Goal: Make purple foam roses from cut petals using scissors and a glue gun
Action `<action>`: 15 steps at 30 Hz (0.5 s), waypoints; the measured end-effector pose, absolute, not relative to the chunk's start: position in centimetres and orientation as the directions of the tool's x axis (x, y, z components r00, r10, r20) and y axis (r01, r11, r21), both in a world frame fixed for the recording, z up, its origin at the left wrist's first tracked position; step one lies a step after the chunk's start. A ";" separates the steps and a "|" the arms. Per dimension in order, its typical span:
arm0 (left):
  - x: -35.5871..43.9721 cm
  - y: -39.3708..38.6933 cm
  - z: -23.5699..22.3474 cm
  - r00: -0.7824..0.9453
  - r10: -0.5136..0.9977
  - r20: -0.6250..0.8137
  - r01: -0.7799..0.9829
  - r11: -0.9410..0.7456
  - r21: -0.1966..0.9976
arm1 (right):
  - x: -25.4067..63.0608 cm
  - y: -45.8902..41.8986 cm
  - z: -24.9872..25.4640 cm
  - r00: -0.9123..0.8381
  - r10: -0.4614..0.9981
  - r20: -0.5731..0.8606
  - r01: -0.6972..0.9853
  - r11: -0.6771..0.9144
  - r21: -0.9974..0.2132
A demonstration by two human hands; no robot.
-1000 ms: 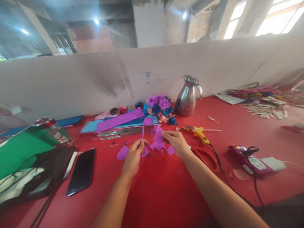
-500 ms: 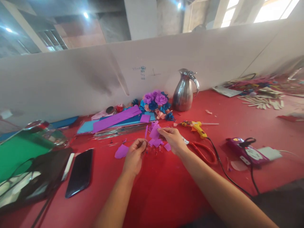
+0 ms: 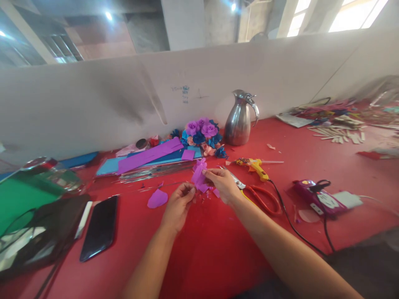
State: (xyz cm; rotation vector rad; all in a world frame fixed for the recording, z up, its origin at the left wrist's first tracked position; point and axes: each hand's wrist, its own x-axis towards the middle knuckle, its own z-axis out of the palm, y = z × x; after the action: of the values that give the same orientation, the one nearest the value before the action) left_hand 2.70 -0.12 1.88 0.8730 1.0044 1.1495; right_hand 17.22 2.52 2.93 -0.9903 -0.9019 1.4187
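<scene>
My right hand (image 3: 222,185) pinches a purple paper piece (image 3: 198,177) between thumb and fingers, above a small pile of purple scraps. Close beside it on the left, my left hand (image 3: 178,204) is closed with thumb and forefinger together; what it holds, if anything, is too small to make out. A cut purple petal shape (image 3: 157,199) lies flat on the red table (image 3: 205,253), left of that hand. Behind the hands sits a bunch of purple, blue and pink paper flowers (image 3: 202,132). Red-handled scissors (image 3: 263,199) lie partly hidden behind my right forearm.
A yellow glue gun (image 3: 257,167) with a black cord lies right of the hands, near a purple power strip (image 3: 318,199). A steel jug (image 3: 238,122) stands by the wall. Purple paper strips (image 3: 149,155) rest at the back left; a phone (image 3: 100,227) lies front left.
The thin rolled purple piece that stood above my left fingers no longer shows there. The purple paper in my right hand has shifted and turned slightly. The whole view has moved a little.
</scene>
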 end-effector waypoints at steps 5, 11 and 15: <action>2.8 -0.2 2.2 0.104 0.972 -0.213 -0.334 0.236 0.913 | 17.2 2.4 3.1 -0.023 0.997 -0.077 -0.338 -0.081 -0.938; 2.8 -0.1 2.2 0.095 0.966 -0.242 -0.353 0.260 0.899 | 17.1 2.3 3.2 -0.030 0.996 -0.082 -0.370 -0.087 -0.925; 2.8 -0.1 2.3 0.081 0.966 -0.245 -0.365 0.258 0.895 | 17.1 2.2 3.4 -0.040 0.996 -0.082 -0.351 -0.091 -0.932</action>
State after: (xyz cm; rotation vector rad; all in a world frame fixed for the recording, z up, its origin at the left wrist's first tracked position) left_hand 2.79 -0.09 2.27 0.7607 1.0162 1.1535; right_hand 17.15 2.23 3.36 -0.9870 -0.9123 1.4408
